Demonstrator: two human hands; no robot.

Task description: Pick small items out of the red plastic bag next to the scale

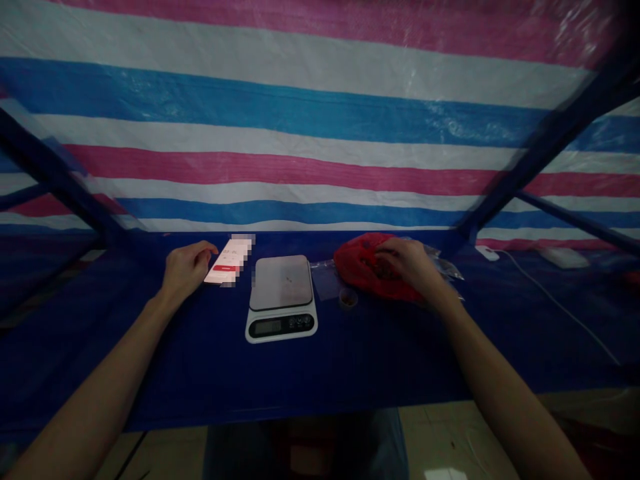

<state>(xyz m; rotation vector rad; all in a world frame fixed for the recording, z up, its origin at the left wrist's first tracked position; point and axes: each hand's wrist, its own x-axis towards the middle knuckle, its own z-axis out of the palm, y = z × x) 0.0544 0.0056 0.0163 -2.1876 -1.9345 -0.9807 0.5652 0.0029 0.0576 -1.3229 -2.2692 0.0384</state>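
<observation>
Two hands work beside the scale [281, 299]: the left hand [186, 268] loosely touches a phone [229, 262], the right hand [407, 263] clutches a red bag [361, 265] (contents unclear); tugging could spill it onto the table [200, 360].

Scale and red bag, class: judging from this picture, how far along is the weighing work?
Set out: the scale stands mid-table, its platform bare, with a small round thing beside it. In hand: the right hand rests on the red bag; the left hand touches a phone. Left: nothing is yet on the scale.
</observation>
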